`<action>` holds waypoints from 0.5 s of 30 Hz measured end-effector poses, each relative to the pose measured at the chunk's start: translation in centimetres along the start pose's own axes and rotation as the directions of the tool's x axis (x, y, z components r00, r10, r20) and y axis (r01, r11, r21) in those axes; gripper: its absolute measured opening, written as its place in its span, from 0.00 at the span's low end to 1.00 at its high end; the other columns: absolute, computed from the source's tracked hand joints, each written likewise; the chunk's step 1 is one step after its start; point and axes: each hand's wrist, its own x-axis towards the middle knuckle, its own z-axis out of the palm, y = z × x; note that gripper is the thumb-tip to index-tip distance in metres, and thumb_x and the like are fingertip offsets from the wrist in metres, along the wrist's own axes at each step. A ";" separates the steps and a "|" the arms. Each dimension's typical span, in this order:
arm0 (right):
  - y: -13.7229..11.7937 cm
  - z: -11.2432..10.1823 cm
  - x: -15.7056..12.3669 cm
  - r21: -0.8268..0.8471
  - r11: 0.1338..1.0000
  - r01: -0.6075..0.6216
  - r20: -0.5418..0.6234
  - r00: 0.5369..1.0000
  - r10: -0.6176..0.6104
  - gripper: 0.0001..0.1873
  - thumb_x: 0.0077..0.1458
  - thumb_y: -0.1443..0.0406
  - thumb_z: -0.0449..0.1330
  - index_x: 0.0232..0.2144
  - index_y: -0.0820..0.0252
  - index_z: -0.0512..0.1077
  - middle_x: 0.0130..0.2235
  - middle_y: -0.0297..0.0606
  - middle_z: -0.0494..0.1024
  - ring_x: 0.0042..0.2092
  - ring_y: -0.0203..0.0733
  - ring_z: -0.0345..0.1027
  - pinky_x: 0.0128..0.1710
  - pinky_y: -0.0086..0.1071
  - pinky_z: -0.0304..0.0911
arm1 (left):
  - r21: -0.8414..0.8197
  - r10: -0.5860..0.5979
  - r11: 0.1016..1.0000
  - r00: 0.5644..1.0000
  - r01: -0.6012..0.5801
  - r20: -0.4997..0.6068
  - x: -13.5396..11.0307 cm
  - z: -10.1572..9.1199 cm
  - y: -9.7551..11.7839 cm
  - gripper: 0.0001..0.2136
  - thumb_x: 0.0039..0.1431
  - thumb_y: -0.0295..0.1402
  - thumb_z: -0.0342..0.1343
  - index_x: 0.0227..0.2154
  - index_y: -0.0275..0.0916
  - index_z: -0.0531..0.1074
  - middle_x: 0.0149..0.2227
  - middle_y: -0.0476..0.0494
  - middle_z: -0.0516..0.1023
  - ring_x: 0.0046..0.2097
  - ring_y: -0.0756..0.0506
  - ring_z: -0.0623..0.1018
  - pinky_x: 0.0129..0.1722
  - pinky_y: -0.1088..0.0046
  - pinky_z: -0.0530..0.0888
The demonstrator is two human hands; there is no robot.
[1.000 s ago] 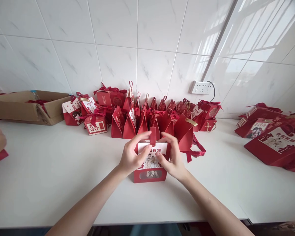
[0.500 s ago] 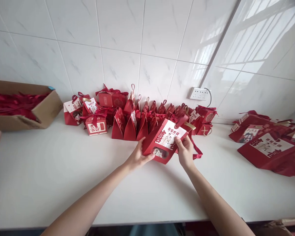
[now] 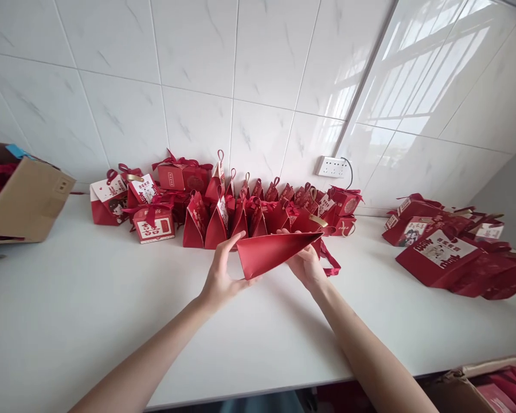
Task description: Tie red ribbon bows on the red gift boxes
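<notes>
Between my hands, above the white table, is a red gift box (image 3: 270,253) with its plain triangular side facing me; its printed front is out of sight. My left hand (image 3: 223,272) grips the wide base end, thumb below and fingers above. My right hand (image 3: 305,264) holds the narrow top end from underneath, its fingers partly hidden behind the box. Just beyond stand rows of similar red gift boxes (image 3: 217,225) with ribbon loops. A red ribbon (image 3: 330,261) hangs down beside my right hand.
A cardboard box (image 3: 38,198) with red ribbon inside stands at the left. More red gift boxes (image 3: 438,255) are heaped at the right. A power strip (image 3: 333,167) is on the tiled wall. Below the table edge, lower right, an open carton (image 3: 460,376) holds red items.
The gift box has been turned in my hands from its printed front to its plain side. My view has shifted right, and the other person's hand at the left edge has gone out of view.
</notes>
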 end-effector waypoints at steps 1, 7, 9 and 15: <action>0.0 -0.1 0.1 0.001 1.000 -0.008 0.003 1.000 0.008 0.17 0.38 0.60 0.68 0.34 0.52 0.71 0.45 0.39 0.78 0.48 0.51 0.70 0.46 0.48 0.68 | 0.026 0.052 0.998 0.999 -0.052 0.016 0.0 0.0 0.0 0.39 0.47 0.40 0.65 0.60 0.46 0.53 0.58 0.34 0.65 0.57 0.37 0.68 0.52 0.57 0.69; 0.3 -0.7 0.2 -0.017 0.999 -0.035 -0.042 0.999 0.034 0.18 0.39 0.55 0.68 0.33 0.54 0.71 0.39 0.37 0.79 0.41 0.47 0.73 0.42 0.44 0.71 | -0.079 -0.079 0.994 0.997 0.078 -0.004 0.3 0.0 -0.1 0.42 0.46 0.43 0.65 0.62 0.44 0.51 0.54 0.34 0.69 0.52 0.39 0.72 0.51 0.59 0.69; 0.4 -0.7 0.1 -0.029 0.998 -0.052 -0.060 0.997 0.050 0.18 0.43 0.54 0.67 0.35 0.56 0.72 0.40 0.39 0.79 0.40 0.47 0.74 0.40 0.42 0.71 | -0.243 -0.258 0.938 0.966 0.246 -0.016 0.6 0.2 -0.3 0.39 0.46 0.48 0.63 0.59 0.41 0.55 0.51 0.35 0.72 0.50 0.40 0.73 0.50 0.61 0.71; 0.8 -0.3 -0.3 -0.055 0.996 -0.070 -0.116 0.991 0.064 0.18 0.47 0.56 0.65 0.39 0.59 0.72 0.41 0.41 0.80 0.40 0.47 0.74 0.39 0.40 0.72 | -0.512 -0.598 0.626 0.784 0.588 0.170 1.3 0.6 -0.6 0.30 0.48 0.55 0.57 0.45 0.35 0.67 0.46 0.34 0.75 0.47 0.40 0.76 0.41 0.64 0.75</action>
